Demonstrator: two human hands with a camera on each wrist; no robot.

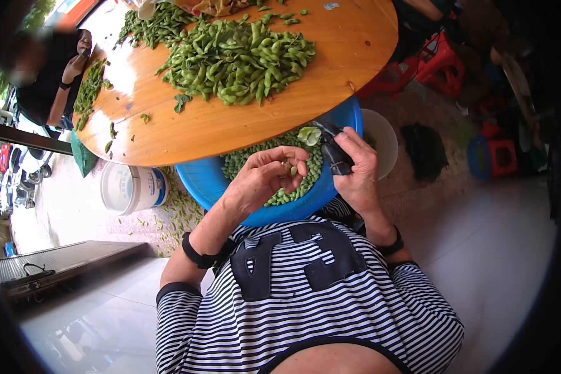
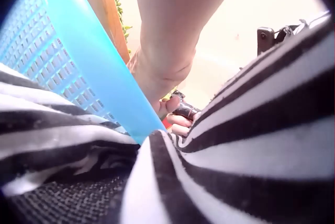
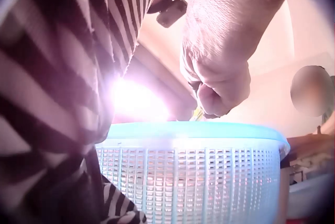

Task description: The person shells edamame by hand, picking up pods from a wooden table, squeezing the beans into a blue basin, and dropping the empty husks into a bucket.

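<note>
Two hands above a blue basket (image 1: 196, 184), close together, with many loose green beans (image 1: 283, 194) inside it. Left hand (image 1: 269, 177) over the basket, fingers curled inward and nearly closed, pinching a small bean (image 1: 293, 169) near the tips. Right hand (image 1: 358, 171) just to the other side, fingers bent around a dark object (image 1: 336, 156), exact kind unclear. Beside that object, between the hands, a pale green pod (image 1: 309, 136), above the beans; whether gripped directly by the right fingers, impossible to tell. Beyond the basket, a wooden worktop (image 1: 218, 128) partly overlapping its far rim, with a large heap of green pods (image 1: 240, 62), another heap (image 1: 159, 25) behind, and a smaller strip of pods (image 1: 91, 90) along the left edge. Left of the basket, on the ground, a white bucket (image 1: 134, 189) near scattered green bits (image 1: 184, 209); to the right, a pale tub (image 1: 383, 143), a black bag-like item (image 1: 424, 149) and red stools (image 1: 441, 65). At left, past the worktop, another person (image 1: 37, 93) in dark clothing.
</note>
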